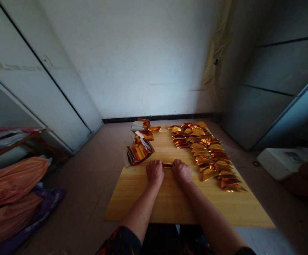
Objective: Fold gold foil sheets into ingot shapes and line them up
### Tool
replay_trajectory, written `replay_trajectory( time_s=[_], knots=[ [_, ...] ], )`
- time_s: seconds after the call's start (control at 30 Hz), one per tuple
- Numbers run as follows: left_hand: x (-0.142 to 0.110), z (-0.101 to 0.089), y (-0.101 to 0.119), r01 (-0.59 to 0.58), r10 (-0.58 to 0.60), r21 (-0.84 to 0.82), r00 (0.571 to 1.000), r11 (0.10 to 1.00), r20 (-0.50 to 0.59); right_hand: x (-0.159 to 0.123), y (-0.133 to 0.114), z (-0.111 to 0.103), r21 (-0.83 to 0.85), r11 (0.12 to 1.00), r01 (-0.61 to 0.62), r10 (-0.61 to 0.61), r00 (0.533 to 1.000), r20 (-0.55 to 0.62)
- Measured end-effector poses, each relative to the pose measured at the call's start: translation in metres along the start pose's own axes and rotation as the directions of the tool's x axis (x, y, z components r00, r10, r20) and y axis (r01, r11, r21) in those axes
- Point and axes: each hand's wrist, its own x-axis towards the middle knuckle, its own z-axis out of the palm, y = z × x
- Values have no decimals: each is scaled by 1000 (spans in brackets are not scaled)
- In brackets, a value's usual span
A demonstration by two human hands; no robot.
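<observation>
Between my two hands, low over the wooden board, is a small piece of gold foil paper [167,165]. My left hand [155,172] is closed on its left end, and my right hand [182,171] grips the right end; the fingertips are mostly hidden behind the knuckles. Just beyond my left hand lies a loose stack of gold foil sheets [140,151], some showing white backs. To the right of my right hand, folded gold foil pieces [205,150] lie in overlapping rows, shaped like pointed boats.
The wooden board [132,202] stands near a white wall [143,63]. Cabinets rise on the left [37,71] and right [275,78]. Orange and purple bags [16,184] sit at lower left, and a white box [278,161] is on the floor at right.
</observation>
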Motion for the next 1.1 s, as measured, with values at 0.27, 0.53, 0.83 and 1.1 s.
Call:
replay_trajectory(
  time_s=[0.27,0.53,0.83,1.1],
  knots=[
    [0,1,-1,-35,35,-4,999,999,-4,1,-3,-3,1,999,-39,39,999,10],
    [3,4,-1,-38,37,-97,999,995,-5,6,1,-12,133,984,-121,114,992,62],
    [9,5,-6,26,-37,-289,999,957,-33,9,12,-15,203,975,-93,79,994,75],
    [5,2,3,50,-54,-312,999,949,-2,6,13,-15,190,980,-64,53,997,61]
  ],
)
